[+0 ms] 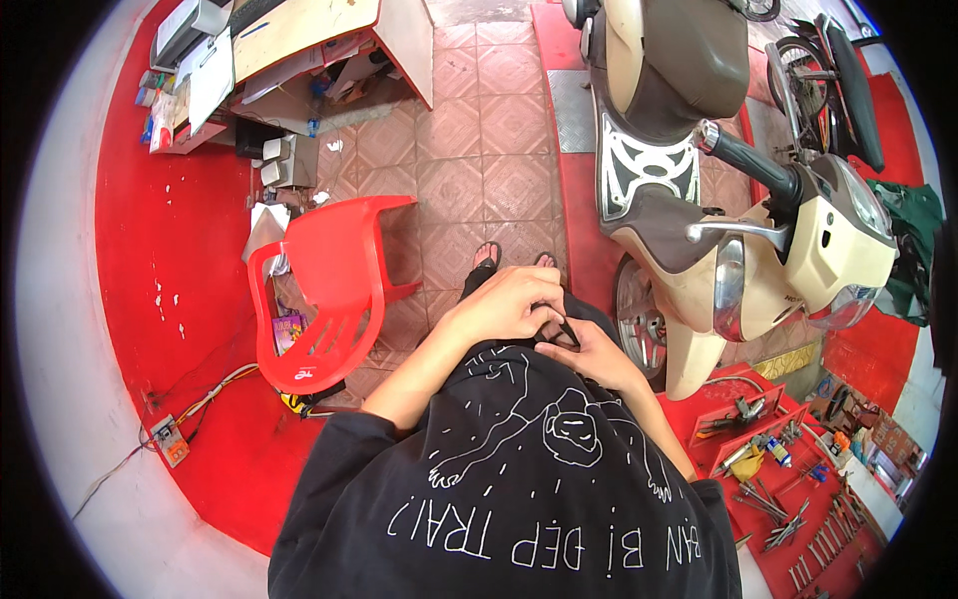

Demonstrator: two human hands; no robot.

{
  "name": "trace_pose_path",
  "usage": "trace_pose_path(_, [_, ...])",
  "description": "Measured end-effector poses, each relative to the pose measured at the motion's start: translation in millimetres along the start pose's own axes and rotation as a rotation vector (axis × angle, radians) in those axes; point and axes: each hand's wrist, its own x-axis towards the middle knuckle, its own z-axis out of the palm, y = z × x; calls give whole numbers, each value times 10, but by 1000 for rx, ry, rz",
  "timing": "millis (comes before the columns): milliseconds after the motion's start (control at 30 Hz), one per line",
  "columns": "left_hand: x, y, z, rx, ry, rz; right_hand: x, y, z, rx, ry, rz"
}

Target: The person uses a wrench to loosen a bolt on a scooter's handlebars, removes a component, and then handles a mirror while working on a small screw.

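Tiled floor [449,170] is spreading ahead of & below both grips. Cream/brown scooter [664,235] is standing to the R of the grips, front wheel [639,324] sitting just beyond R grip. Desk worktop [299,35] is standing well ahead-L of the grips, carrying papers [212,85] etc. Blk motorbike [853,100] is standing far ahead-R, past the scooter. Blk shirt [559,489] w/ white line art is hanging on the wearer's side of the grips, hem lying close to them. Red chair [334,265] is standing L of L grip, well apart. Tool worktop [689,414] is standing R & nearer the wearer than the grips, carrying wrenches [823,544] + a spray can [778,452]. Socket box [170,439] is sitting far L, by the red wall.

L grip [519,301] is curling its fingers inward at waist ht, tips turned toward R grip; can't tell if it's pinching, tips partly hidden. R grip [587,351] is holding just beside it, thumb & fingers pinching a blk strip. Blk strip [569,330] is running btwn the 2 grips, in front of the waist; its ends aren't showing clearly. Sandal [486,262] is showing just ahead of L grip, on the floor.
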Motion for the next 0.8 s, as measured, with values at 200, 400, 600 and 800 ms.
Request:
trace_pose_path(200, [-510,80,-91,-362,83,-283,2,191,77,103,184,-151])
trace_pose_path(400, [-830,-25,-150,-443,-154,-278,1,52,52,102,215,-46])
trace_pose_path(600, [-943,-221,-193,-675,-90,-316,17,90,29,82,215,-27])
trace_pose_path(800, [-934,-154,-119,-426,117,-311,9,104,72,-39,206,-162])
